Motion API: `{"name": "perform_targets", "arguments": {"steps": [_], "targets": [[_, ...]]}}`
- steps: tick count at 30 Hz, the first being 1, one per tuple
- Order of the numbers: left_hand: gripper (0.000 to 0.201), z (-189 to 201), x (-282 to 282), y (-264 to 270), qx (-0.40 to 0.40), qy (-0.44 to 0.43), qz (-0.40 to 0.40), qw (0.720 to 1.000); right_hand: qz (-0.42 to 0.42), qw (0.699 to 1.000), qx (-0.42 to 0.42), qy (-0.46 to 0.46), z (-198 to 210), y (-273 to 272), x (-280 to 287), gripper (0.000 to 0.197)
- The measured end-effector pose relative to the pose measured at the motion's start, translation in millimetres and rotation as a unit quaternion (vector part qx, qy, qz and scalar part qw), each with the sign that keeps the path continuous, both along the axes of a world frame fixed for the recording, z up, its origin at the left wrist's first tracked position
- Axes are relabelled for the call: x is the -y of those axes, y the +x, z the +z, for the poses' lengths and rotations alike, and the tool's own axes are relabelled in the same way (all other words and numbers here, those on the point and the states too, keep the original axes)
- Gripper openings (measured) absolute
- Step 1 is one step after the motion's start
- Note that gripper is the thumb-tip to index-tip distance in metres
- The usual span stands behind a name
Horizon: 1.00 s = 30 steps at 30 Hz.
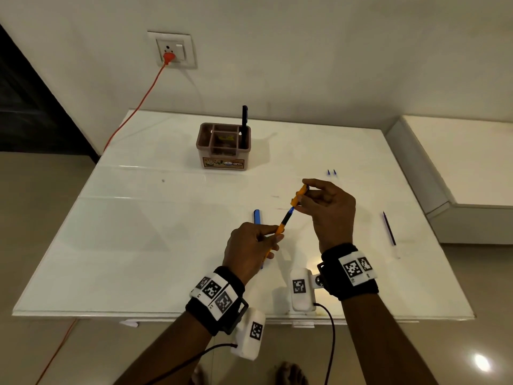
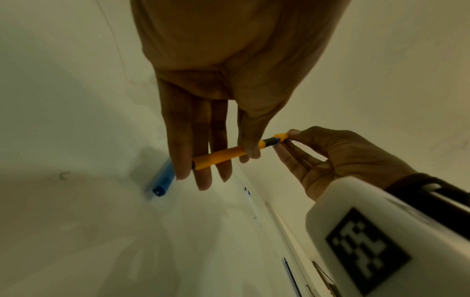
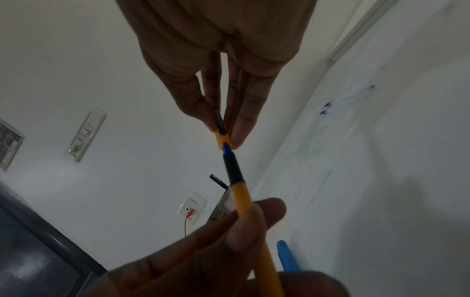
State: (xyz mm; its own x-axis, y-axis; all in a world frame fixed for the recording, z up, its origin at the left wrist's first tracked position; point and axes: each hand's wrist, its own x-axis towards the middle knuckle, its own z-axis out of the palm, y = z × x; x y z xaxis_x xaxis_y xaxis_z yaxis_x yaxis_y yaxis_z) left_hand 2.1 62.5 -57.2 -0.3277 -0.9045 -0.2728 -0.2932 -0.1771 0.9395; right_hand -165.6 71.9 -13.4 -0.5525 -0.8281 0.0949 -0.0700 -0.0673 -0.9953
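Your white table stands against a plain white wall. Its socket carries an orange cable. The glossy beige floor shows glare; a white ledge sits to your right.

Dim, warm indoor light; glare spot on the floor at 5 o'clock; soft shadows on the glossy bench; wrist views grainy, edges bowed
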Motion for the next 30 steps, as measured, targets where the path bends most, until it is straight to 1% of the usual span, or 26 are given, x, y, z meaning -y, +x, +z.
{"name": "perform_targets", "arguments": {"steps": [8,12,16,21,25,28,30], "targets": [[0.025,2,3,1,-0.011,-0.002,0.001,1.000,-0.011,1.000,0.025,-0.015,3,0,1,0.030],[0.025,4,4,0,-0.021,0.000,0.001,1.000,0.018,1.000,-0.010,0.011,-2,0,2,0.030],[0.027,6,5,0,-0.034,0.014,-0.002,0.999,0.042,0.998,-0.035,0.028,-8,6,2,0.026],[0.027,8,5,0,-0.055,0.028,-0.003,0.998,0.057,0.998,-0.028,0.027,-8,10,1,0.020],[0.019,6,4,-1,-0.061,0.015,0.014,0.998,0.055,0.998,-0.024,0.031,-8,11,5,0.021],[0.019,4,-1,-3,-0.064,0.007,0.034,0.997,0.055,0.997,-0.040,0.036,-10,12,6,0.021],[0.019,1,-2,-1,-0.057,-0.004,0.039,0.998,0.056,0.997,-0.037,0.039,-12,14,6,0.021]]}}
